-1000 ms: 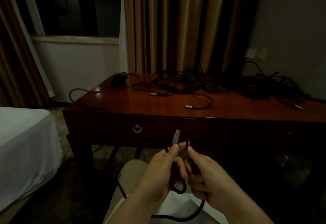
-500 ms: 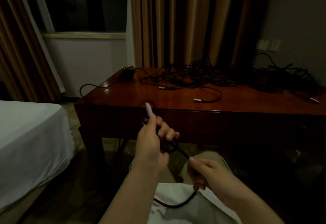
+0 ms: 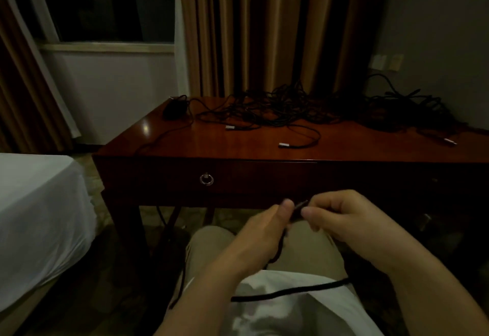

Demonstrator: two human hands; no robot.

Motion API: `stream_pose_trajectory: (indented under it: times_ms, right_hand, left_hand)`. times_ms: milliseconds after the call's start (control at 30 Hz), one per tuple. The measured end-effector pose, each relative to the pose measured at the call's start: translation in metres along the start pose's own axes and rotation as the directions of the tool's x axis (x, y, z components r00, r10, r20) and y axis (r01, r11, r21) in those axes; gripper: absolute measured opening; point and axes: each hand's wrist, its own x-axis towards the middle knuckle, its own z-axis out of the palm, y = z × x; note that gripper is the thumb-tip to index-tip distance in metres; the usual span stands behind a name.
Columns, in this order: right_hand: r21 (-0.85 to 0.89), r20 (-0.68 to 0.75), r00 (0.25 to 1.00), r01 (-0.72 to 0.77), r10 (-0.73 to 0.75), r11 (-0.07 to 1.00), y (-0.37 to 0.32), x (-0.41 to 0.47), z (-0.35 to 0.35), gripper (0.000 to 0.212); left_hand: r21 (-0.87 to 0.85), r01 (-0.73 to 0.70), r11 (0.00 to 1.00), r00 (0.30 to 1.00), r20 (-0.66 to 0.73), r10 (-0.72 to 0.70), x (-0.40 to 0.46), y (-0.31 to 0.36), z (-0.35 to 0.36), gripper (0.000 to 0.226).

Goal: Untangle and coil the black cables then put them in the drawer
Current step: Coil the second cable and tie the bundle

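Observation:
One black cable (image 3: 291, 291) runs across my lap and up between my hands. My left hand (image 3: 264, 232) grips it with fingers curled and thumb up, just below the desk front. Right beside it, my right hand (image 3: 338, 216) pinches the same cable's end between thumb and fingers. A tangle of black cables (image 3: 285, 109) lies at the back of the wooden desk (image 3: 185, 147), with silver plugs sticking out toward the front. The desk's drawer (image 3: 264, 179) is shut, its ring pull (image 3: 206, 179) left of my hands.
A second dark cable heap (image 3: 407, 113) sits at the desk's right, by the wall. A black adapter (image 3: 173, 109) lies at the back left corner. A white bed (image 3: 39, 216) stands to the left. Curtains hang behind the desk.
My left hand came down and right from in front of the drawer, and my right hand rose to meet it. Both now hold the cable close together.

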Motion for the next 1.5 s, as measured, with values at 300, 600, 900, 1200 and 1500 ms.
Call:
stream_pose_trajectory:
  times_ms: [300,600,900,1200,1500]
  right_hand:
    - [0.783,0.182,0.962,-0.267,0.203,0.561,0.041,0.005,-0.003,0.025]
    - [0.706,-0.440,0.876,0.203,0.196,0.679,0.026,0.027,0.022,0.033]
    - [0.341,-0.326,0.935,-0.024,0.142,0.940,0.020,0.039,0.036,0.043]
    - [0.495,0.222,0.922,-0.386,0.316,0.778,0.022,0.032,0.039,0.054]
    - [0.697,0.309,0.913,-0.409,0.268,0.589,0.047,0.021,0.063,0.033]
  left_hand:
    - [-0.041,-0.042,0.998,0.960,-0.278,0.029,0.004,0.005,-0.041,0.021]
    - [-0.469,-0.083,0.879,0.996,-0.053,0.066,-0.010,0.021,-0.006,0.021]
    - [-0.568,-0.099,0.817,0.995,-0.084,0.063,-0.012,0.018,0.004,0.038]
    - [-0.445,-0.149,0.883,0.955,-0.298,0.011,-0.005,0.017,-0.003,0.023]
    - [-0.752,-0.303,0.585,0.865,-0.475,-0.162,0.004,0.028,-0.036,0.034]
